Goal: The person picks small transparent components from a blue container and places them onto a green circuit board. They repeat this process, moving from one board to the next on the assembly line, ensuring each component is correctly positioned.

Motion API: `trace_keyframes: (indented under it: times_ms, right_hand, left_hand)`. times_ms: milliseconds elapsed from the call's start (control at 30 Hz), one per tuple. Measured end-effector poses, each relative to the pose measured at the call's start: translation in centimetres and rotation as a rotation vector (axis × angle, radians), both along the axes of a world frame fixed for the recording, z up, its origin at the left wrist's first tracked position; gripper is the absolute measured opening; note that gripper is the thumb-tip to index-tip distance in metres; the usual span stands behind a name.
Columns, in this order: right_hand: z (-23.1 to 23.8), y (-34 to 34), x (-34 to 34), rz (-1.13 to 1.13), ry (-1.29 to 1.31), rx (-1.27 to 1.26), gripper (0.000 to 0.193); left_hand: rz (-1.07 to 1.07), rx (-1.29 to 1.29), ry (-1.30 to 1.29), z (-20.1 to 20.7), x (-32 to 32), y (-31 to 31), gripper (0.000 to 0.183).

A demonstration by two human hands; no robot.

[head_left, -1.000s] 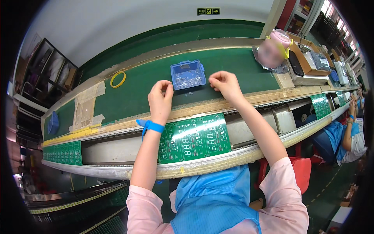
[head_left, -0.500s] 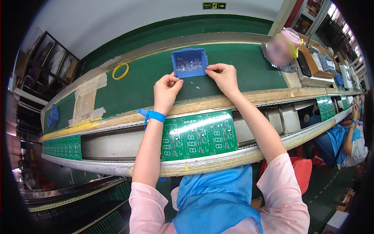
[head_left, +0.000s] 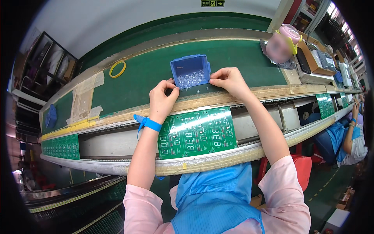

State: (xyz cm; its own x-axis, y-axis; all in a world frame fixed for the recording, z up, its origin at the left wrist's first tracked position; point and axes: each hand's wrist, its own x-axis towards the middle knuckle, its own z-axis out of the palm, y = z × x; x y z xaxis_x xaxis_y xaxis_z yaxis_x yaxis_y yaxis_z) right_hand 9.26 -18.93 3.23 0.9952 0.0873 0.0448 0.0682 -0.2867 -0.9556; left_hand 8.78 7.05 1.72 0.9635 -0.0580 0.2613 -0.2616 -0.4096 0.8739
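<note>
Green surface [head_left: 136, 85]: runs before me. Circuit board [head_left: 194, 134]: along its near side. Blue bin [head_left: 191, 63]: on the surface, mouth tipped toward me. My left hand [head_left: 162, 100] and right hand [head_left: 233, 82] pinch its near corners, apparently steadying that tilt. Clear pieces [head_left: 191, 79]: gathered low inside, likely by the slope; a few outside.

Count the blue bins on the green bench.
2. One blue bin is between the left hand and right hand, with small clear parts inside; a second bin is at the bench's left end. A blue item beside the cardboard box is too small to identify.
</note>
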Motion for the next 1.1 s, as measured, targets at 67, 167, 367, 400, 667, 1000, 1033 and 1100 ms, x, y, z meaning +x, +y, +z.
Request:
trace_keyframes:
  times_ms: [67,167,367,400,667,1000,1033,1100]
  right_hand:
    - [0.0,-0.8,0.3,0.018,0.044,0.033,0.016]
    - [0.0,-1.7,0.8,-0.028,0.060,0.034,0.016]
    - [-0.1,0.3,0.9,-0.051,0.000,0.243,0.013]
    - [-0.2,0.3,0.9,-0.054,-0.004,0.214,0.013]
    - [0.4,-0.5,0.2,-0.169,-0.040,-0.191,0.010]
    - [0.5,2.0,-1.0,-0.042,-0.105,-0.181,0.013]
    - [0.8,1.3,-0.9,-0.062,-0.108,-0.126,0.013]
    - [2.9,0.8,-1.1,-0.085,-0.039,0.002,0.014]
  left_hand:
    - [-0.003,-0.027,0.083,0.8,-0.2,0.1,0.013]
    - [-0.008,-0.139,0.043,0.0,0.2,0.3,0.014]
    - [-0.015,0.075,-0.085,0.3,0.6,-0.2,0.016]
    - [-0.003,0.076,-0.075,0.3,0.6,-0.2,0.016]
    - [0.061,0.167,-0.086,0.1,0.3,0.1,0.015]
    - [-0.122,-0.120,0.043,0.2,-0.7,-1.9,0.013]
    - [-0.118,-0.111,0.006,0.3,-0.6,-1.9,0.013]
    - [-0.091,-0.086,-0.064,0.5,-0.8,-1.3,0.015]
